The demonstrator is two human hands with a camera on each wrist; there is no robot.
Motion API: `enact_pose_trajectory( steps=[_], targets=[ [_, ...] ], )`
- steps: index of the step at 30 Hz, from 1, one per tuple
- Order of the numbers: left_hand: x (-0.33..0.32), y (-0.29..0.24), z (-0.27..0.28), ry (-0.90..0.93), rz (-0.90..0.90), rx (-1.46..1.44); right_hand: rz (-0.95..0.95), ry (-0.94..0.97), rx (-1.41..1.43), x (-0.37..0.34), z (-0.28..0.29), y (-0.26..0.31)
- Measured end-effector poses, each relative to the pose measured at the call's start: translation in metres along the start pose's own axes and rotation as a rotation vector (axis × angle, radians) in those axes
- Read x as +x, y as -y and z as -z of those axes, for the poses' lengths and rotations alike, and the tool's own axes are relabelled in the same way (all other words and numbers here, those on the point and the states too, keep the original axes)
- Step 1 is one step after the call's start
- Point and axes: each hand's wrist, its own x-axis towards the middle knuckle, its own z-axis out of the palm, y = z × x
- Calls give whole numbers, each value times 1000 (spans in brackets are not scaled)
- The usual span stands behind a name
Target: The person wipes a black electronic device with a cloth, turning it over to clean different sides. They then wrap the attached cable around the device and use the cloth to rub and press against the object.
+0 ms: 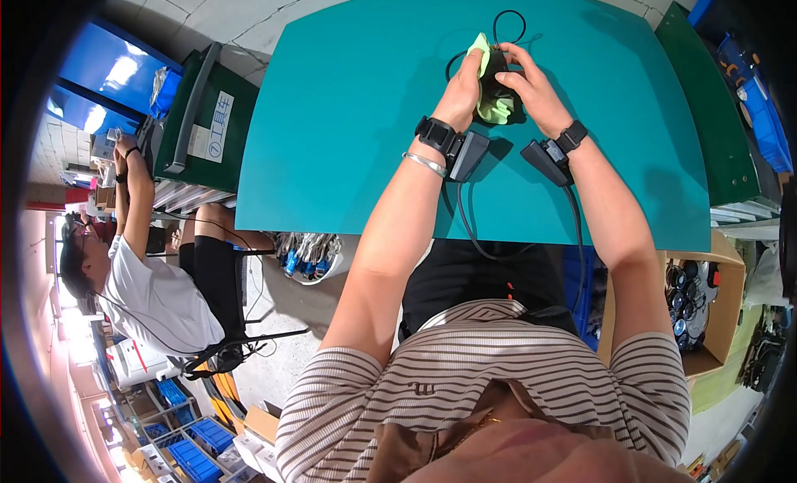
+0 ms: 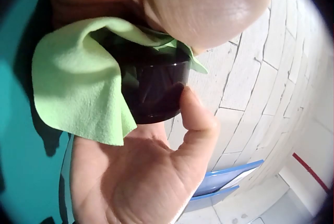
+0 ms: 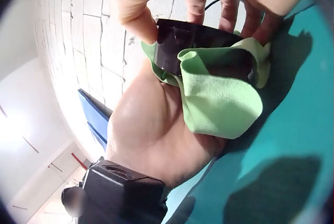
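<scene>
A glossy black rounded object (image 1: 495,74) is held between both hands above the teal table, with a light green cloth (image 1: 496,111) folded partly around it. My left hand (image 1: 461,91) grips the object through the cloth, thumb along its near side. My right hand (image 1: 538,93) pinches the bare side between thumb and fingers. In the left wrist view the dark wall of the object (image 2: 156,91) shows beside the hanging cloth (image 2: 78,83). The right wrist view has the right fingers bent over the object (image 3: 169,46); the left palm (image 3: 151,125) lies under the cloth (image 3: 222,104).
A black cable (image 1: 509,13) loops behind the hands on the teal table (image 1: 349,117). Green cabinets (image 1: 199,122) flank the table. A seated person (image 1: 158,292) works at the left. An open carton (image 1: 722,325) of round dark parts stands at the lower right, a tub of cables at lower left.
</scene>
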Motion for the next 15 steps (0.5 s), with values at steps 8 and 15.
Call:
enact_pose_trajectory(
  steps=[8,15],
  targets=[
    [6,9,8,24,-40,7,-30,7,-5,-1,-1,4],
    [10,11,11,11,-7,7,-31,25,0,-1,0,4]
  ],
)
